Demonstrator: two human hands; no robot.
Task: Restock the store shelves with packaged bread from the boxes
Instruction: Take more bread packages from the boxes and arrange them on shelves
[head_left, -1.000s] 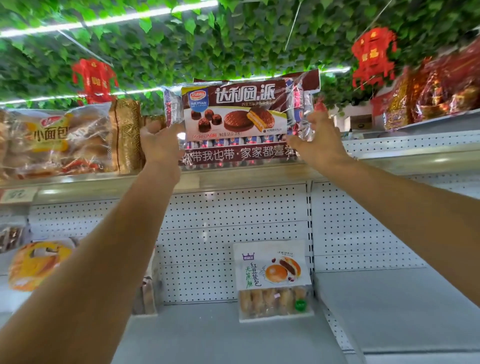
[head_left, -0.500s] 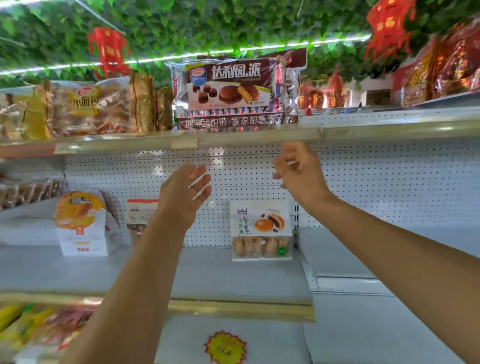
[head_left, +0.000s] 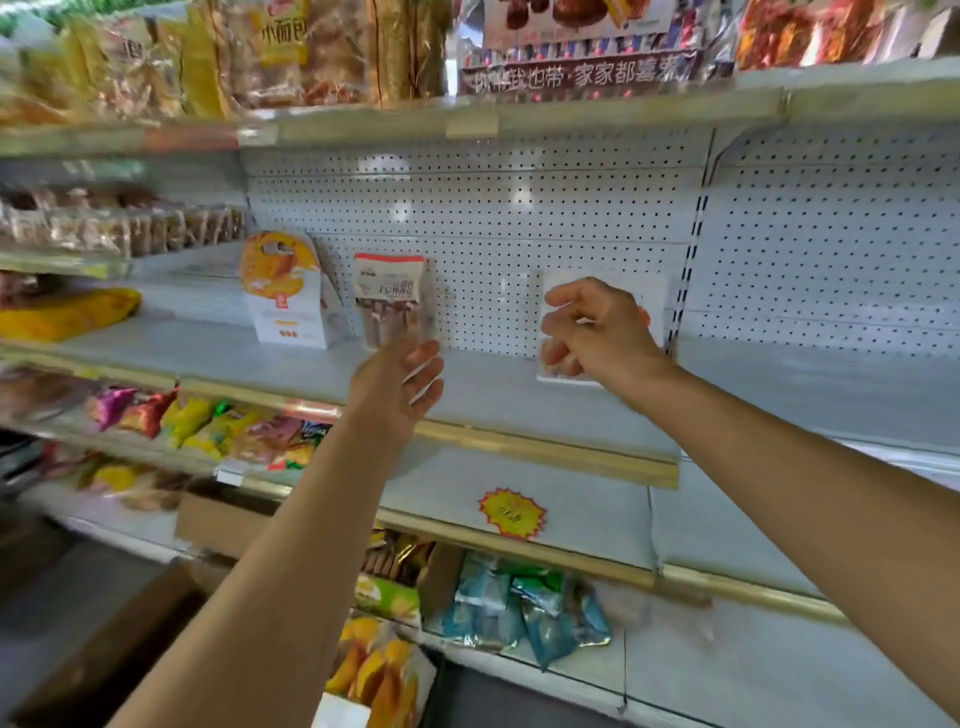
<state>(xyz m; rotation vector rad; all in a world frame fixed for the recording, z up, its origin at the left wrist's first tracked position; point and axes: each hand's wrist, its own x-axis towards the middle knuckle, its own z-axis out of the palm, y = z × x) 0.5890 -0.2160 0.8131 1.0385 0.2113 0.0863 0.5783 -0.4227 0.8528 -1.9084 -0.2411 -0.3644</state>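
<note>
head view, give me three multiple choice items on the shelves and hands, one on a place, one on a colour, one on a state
1. Where does the chocolate pie pack sit?
A. on the top shelf
B. on the floor
C. in the left hand

2. What colour is the starburst sticker on the lower shelf?
A. blue with white middle
B. yellow with red edge
C. all green

3. What are the hands doing?
A. both grip one pack
B. both hold nothing
C. the right hand carries a box

Answers: 1 A, the pack stands on the top shelf above the pegboard. 2 B, its middle is yellow and its jagged rim red. 3 B, the left hand and right hand hang in front of the middle shelf with loosely bent fingers and nothing in them.
</note>
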